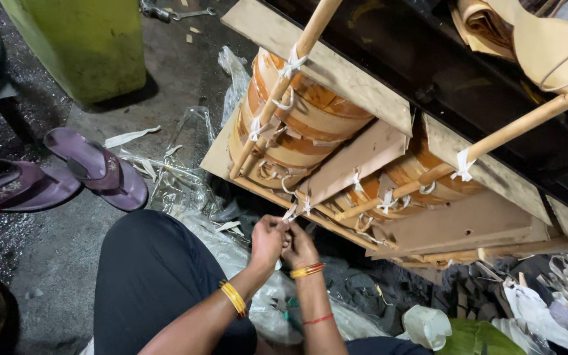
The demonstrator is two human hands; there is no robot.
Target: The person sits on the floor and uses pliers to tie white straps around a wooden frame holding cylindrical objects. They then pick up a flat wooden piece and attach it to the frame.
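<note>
- left hand [267, 240] pinching white tie strip [290, 212] at wooden frame edge [310, 217]
- right hand [300, 250] closed, touching left, grip contents unclear
- purple sandals [96, 167] far left on floor

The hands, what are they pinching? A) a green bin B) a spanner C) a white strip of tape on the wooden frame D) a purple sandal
C: both hands, left and right, meet at a white tape strip on the lower edge of the wooden frame; the purple sandals lie apart on the floor.
</note>
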